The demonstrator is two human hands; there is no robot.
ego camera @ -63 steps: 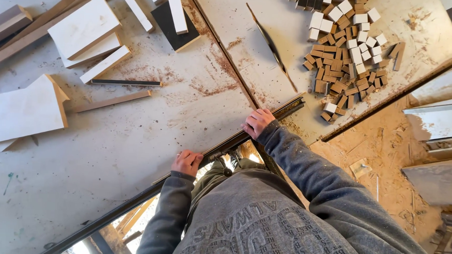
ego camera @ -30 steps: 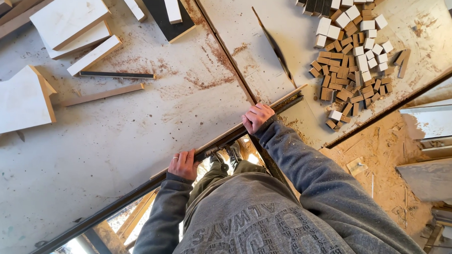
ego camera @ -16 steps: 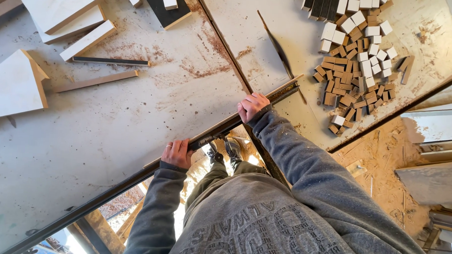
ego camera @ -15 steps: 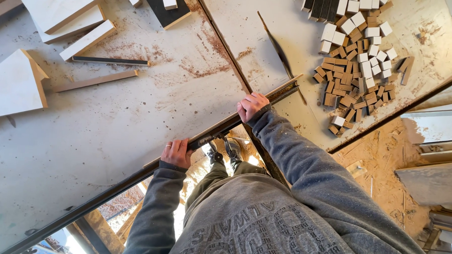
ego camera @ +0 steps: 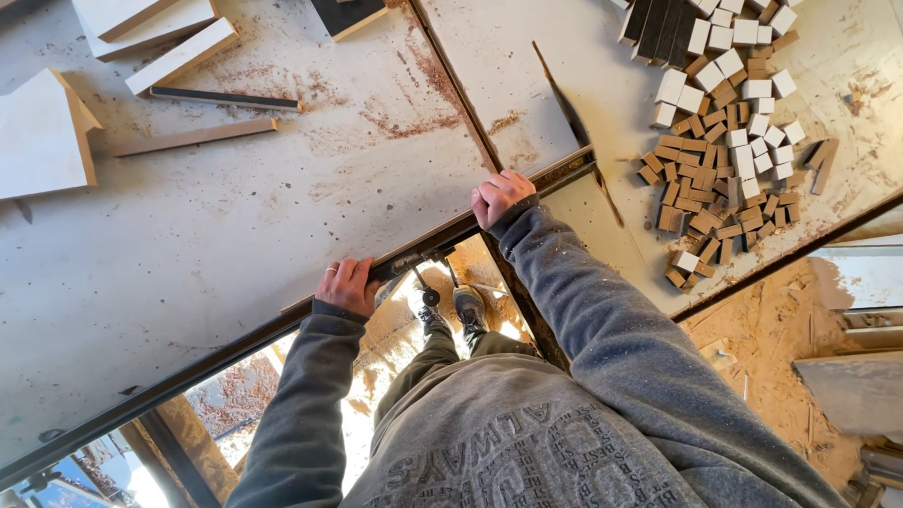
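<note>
Both hands grip the near edge of a big grey sheet-metal table top (ego camera: 221, 266), on the dark metal edge rail (ego camera: 197, 370) that runs diagonally across the view. Left hand (ego camera: 347, 285) is clenched over the rail, fingers curled on top, a ring on one finger. Right hand (ego camera: 501, 196) is clenched too, further along the same rail, near where a narrow slot (ego camera: 448, 74) crosses the table. Whether the thumbs wrap under the rail can't be told; they're hidden.

Grey sweatshirt sleeves, dusted w/ sawdust, lead back to the person's chest; printed lettering on the sweatshirt front, tone-on-tone grey. Shoes (ego camera: 450, 304) show below the table edge, on a sawdust-covered floor (ego camera: 759, 335).

Right of the slot: a heap of small wood blocks (ego camera: 730, 164), some white-faced, some raw brown, plus a row of dark strips (ego camera: 660, 21) at the top. Left part of the table: white-faced board offcuts (ego camera: 25, 139), a thin wood strip (ego camera: 195, 137), a dark strip (ego camera: 222, 99), and a black panel w/ pale edge (ego camera: 345, 10). Rusty sawdust streaks by the slot.
</note>
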